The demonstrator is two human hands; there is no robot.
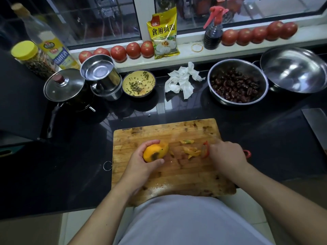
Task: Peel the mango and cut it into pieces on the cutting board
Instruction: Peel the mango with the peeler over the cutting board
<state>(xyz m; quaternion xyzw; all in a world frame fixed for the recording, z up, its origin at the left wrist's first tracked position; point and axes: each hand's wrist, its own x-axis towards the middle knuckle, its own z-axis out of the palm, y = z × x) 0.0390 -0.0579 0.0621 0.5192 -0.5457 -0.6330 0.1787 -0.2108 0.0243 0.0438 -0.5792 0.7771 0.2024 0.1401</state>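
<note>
A small orange mango (154, 152) with a dark blotch on its skin is gripped in my left hand (141, 162), held just over the wooden cutting board (169, 177). Its right end is partly peeled. My right hand (227, 155) holds a red peeler (205, 150), whose red handle end (247, 153) sticks out past the hand. The peeler head sits to the right of the mango, apart from it. Several yellow-green peel strips (192, 151) lie on the board between the two hands.
A black counter (70, 165) holds a lidded pot (64, 85), a steel cup (101, 75), a bowl with chopped greens (138, 84), crumpled tissue (184, 80), a bowl of dark red fruit (236, 84), a steel lid (292, 69) and a cleaver blade (316, 124). Tomatoes (133, 50) line the sill.
</note>
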